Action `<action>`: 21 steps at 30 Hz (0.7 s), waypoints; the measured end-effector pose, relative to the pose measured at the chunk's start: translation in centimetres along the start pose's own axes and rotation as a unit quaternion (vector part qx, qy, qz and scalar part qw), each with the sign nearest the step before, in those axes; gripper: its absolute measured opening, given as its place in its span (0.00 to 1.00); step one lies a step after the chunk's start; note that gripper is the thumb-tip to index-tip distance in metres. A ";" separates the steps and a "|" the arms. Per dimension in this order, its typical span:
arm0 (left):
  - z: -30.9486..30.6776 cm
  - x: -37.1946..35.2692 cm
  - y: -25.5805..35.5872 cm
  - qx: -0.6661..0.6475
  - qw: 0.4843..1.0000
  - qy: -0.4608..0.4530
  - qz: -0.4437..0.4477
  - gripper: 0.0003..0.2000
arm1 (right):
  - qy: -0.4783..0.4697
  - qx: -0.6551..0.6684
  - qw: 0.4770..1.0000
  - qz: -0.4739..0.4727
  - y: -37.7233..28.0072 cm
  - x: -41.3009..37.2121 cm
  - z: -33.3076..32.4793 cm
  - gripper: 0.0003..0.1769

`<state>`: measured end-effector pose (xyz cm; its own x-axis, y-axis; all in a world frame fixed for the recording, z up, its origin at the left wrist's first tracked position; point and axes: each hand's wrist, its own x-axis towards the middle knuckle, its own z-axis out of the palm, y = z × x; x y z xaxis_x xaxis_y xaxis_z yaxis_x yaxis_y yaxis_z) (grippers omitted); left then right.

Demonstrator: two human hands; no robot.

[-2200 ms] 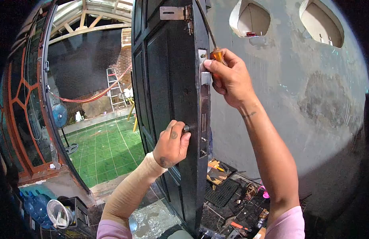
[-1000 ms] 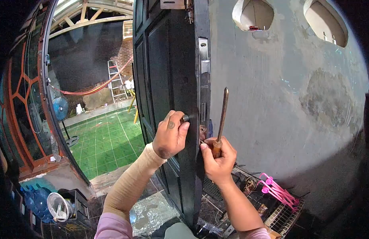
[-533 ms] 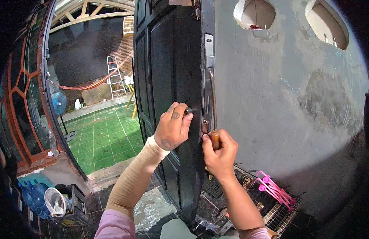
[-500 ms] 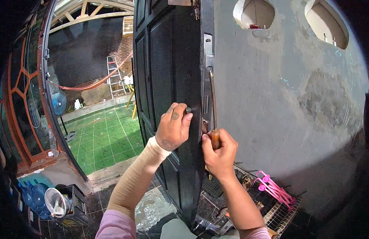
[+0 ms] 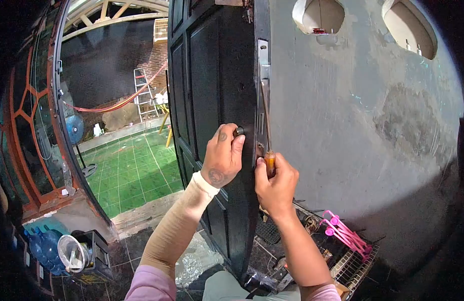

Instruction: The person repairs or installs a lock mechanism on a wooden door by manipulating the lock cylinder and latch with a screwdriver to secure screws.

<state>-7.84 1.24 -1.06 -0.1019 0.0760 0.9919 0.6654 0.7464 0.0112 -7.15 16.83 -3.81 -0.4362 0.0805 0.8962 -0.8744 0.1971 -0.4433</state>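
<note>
A dark panelled door stands open, its edge facing me. My left hand is closed around a small dark cylinder at the door face. My right hand grips the amber handle of a long screwdriver beside the door edge. The screwdriver's shaft points up along the metal lock plate, with its tip near the plate's middle part. Whether the tip touches the plate, I cannot tell.
Beyond the doorway lie a green tiled floor, a fan, a ladder and a hammock. Blue bottles and a crate stand lower left. Pink hangers and a wire rack are lower right, by the grey wall.
The door and lock plate sit slightly differently in view. My right hand and the screwdriver appear a little higher; my left hand appears slightly further right, still on the dark cylinder.
</note>
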 end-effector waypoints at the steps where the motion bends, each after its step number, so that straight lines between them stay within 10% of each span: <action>1: 0.0 0.0 0.1 -0.002 1.000 -0.001 -0.006 0.08 | -0.008 -0.012 1.000 -0.008 0.0 0.0 -0.1 0.09; 18: -0.5 -0.5 0.8 -0.109 0.985 -0.013 -0.135 0.08 | -0.118 -0.039 0.973 -0.193 0.5 1.4 -2.1 0.10; 21: -0.4 -0.4 1.5 -0.122 0.977 -0.008 -0.175 0.10 | -0.099 -0.028 0.993 -0.064 -0.7 0.8 -2.5 0.09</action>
<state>-6.49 2.05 -1.38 -0.3656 -0.1438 0.9196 0.7435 0.5493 0.3814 -6.32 19.16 -2.74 -0.3609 -0.1418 0.9217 -0.9143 0.2487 -0.3198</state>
